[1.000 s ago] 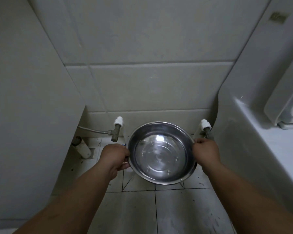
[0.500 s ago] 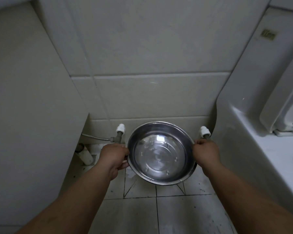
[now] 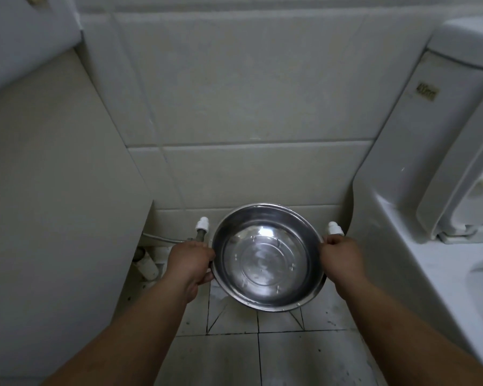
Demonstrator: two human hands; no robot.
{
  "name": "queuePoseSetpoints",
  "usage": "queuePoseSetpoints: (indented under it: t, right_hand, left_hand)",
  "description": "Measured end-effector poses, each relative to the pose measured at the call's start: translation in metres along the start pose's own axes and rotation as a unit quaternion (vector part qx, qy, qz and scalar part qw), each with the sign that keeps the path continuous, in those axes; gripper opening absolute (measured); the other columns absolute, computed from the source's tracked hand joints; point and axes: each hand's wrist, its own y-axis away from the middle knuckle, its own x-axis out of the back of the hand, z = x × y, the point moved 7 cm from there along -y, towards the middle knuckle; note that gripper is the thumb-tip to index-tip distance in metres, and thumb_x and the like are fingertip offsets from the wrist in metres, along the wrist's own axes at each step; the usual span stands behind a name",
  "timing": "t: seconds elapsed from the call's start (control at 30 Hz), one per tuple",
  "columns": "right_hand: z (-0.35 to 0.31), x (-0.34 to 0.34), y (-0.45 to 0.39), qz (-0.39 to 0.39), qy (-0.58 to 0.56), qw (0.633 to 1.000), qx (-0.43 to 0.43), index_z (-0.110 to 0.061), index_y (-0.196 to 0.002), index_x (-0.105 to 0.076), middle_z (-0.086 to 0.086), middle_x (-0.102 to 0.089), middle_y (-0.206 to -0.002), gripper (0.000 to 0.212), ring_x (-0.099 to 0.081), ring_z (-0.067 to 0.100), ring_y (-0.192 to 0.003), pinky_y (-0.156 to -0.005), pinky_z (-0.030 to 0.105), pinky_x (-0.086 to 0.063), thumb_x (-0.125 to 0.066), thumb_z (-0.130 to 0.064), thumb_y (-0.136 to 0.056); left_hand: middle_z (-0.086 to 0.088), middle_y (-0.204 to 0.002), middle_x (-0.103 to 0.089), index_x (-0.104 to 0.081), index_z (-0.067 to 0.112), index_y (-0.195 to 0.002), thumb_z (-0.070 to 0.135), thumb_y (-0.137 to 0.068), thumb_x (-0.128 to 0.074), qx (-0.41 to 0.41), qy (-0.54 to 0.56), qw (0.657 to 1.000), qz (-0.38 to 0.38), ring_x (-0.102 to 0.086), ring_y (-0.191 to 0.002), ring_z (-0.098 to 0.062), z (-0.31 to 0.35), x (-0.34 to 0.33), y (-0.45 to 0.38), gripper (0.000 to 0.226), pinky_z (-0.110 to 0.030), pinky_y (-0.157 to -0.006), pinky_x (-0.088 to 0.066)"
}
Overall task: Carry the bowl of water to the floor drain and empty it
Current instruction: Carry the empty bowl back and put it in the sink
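Over grey tiled floor: two bare hands hold one round steel bowl, level, left hand gripping left rim, right hand gripping right rim. Water inside, shallow. Behind: two white pipe caps, tiled wall. Toilet at right.

So the bowl hangs over the floor between the left hand and right hand, wall behind it, a valve just left, toilet off right.
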Motion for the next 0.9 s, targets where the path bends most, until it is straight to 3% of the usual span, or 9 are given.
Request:
queuePoseSetpoints:
  t: [0.1, 0.2, 0.3, 0.4, 0.47, 0.53, 0.6, 0.77, 0.9]
  right_hand:
    - [-0.002, 0.008, 0.008, 0.001, -0.01, 1.0, -0.016, -0.001, -0.083, -0.068, 0.015, -0.065, -0.075, 0.014, -0.063, 0.028, -0.07, -0.065, 0.036, -0.051, -0.054, -0.001, -0.086]
    - [-0.005, 0.014, 0.02, -0.015, -0.007, 1.0, -0.023, -0.017, -0.078, -0.069, 0.004, -0.068, -0.077, 0.021, -0.063, 0.022, -0.072, -0.064, 0.033, -0.05, -0.055, -0.003, -0.086]
    - [-0.011, 0.025, 0.034, -0.021, -0.002, 0.999, -0.035, -0.006, -0.079, -0.067, 0.002, -0.071, -0.084, 0.014, -0.064, 0.027, -0.071, -0.064, 0.033, -0.049, -0.054, -0.004, -0.084]
    - [-0.026, 0.041, 0.053, -0.032, 0.014, 0.998, -0.052, -0.007, -0.079, -0.071, 0.017, -0.072, -0.078, 0.019, -0.068, 0.035, -0.076, -0.07, 0.043, -0.056, -0.053, -0.004, -0.086]
    - [-0.043, 0.054, 0.064, -0.043, 0.02, 0.997, -0.055, -0.007, -0.079, -0.071, 0.021, -0.072, -0.077, 0.021, -0.069, 0.039, -0.077, -0.077, 0.049, -0.059, -0.052, -0.004, -0.087]
    - [-0.062, 0.069, 0.074, -0.044, 0.029, 0.997, -0.054, -0.01, -0.077, -0.072, 0.019, -0.073, -0.073, 0.021, -0.071, 0.038, -0.074, -0.075, 0.046, -0.06, -0.053, -0.006, -0.087]
    - [-0.08, 0.084, 0.084, -0.041, 0.036, 0.997, -0.051, -0.011, -0.075, -0.072, 0.017, -0.073, -0.07, 0.019, -0.071, 0.036, -0.071, -0.072, 0.044, -0.06, -0.056, -0.008, -0.085]
    - [-0.126, 0.125, 0.108, -0.037, 0.048, 0.997, -0.041, -0.014, -0.066, -0.069, 0.004, -0.068, -0.055, 0.019, -0.067, 0.024, -0.06, -0.057, 0.033, -0.052, -0.057, -0.011, -0.081]
    - [-0.162, 0.158, 0.128, -0.033, 0.048, 0.998, -0.035, -0.015, -0.062, -0.067, 0.004, -0.066, -0.054, 0.022, -0.066, 0.027, -0.063, -0.063, 0.035, -0.052, -0.057, -0.01, -0.081]
  left_hand:
    - [-0.022, -0.092, -0.071, -0.069, -0.002, -0.093, -0.011, -0.081, -0.055, 0.001, -0.012, 1.0, 0.01, -0.067, -0.076, -0.028, 0.005, 0.002, 0.014, 0.02, -0.036, -0.058, -0.063]
    - [-0.032, -0.101, -0.072, -0.07, -0.006, -0.095, -0.011, -0.081, -0.054, 0.012, -0.011, 1.0, 0.011, -0.067, -0.078, -0.032, 0.008, 0.006, 0.029, 0.022, -0.046, -0.068, -0.064]
    - [-0.035, -0.098, -0.071, -0.069, -0.01, -0.09, -0.013, -0.079, -0.055, 0.017, -0.015, 1.0, 0.015, -0.067, -0.072, -0.031, 0.014, 0.011, 0.047, 0.018, -0.043, -0.066, -0.062]
    - [-0.036, -0.09, -0.071, -0.072, -0.005, -0.079, -0.013, -0.076, -0.058, 0.029, -0.017, 0.999, 0.025, -0.066, -0.068, -0.031, 0.026, 0.016, 0.073, 0.017, -0.056, -0.074, -0.062]
    - [-0.035, -0.085, -0.07, -0.073, -0.005, -0.076, -0.013, -0.075, -0.059, 0.04, -0.013, 0.999, 0.025, -0.065, -0.065, -0.029, 0.038, 0.019, 0.09, 0.016, -0.054, -0.072, -0.062]
    - [-0.032, -0.074, -0.069, -0.072, -0.005, -0.071, -0.012, -0.074, -0.061, 0.046, -0.012, 0.999, 0.027, -0.063, -0.063, -0.028, 0.05, 0.022, 0.106, 0.013, -0.046, -0.067, -0.058]
    - [-0.019, -0.06, -0.069, -0.072, 0.002, -0.065, -0.009, -0.071, -0.066, 0.057, -0.005, 0.998, 0.035, -0.064, -0.061, -0.026, 0.063, 0.025, 0.124, 0.014, -0.045, -0.068, -0.059]
    - [-0.014, -0.062, -0.07, -0.075, 0.005, -0.064, 0.007, -0.053, -0.065, 0.061, 0.008, 0.998, 0.025, -0.063, -0.063, -0.024, 0.108, 0.029, 0.176, 0.015, -0.041, -0.066, -0.055]
    - [-0.012, -0.057, -0.069, -0.076, 0.014, -0.057, 0.009, -0.051, -0.063, 0.054, 0.006, 0.998, 0.033, -0.062, -0.06, -0.023, 0.146, 0.038, 0.218, 0.015, -0.041, -0.065, -0.054]
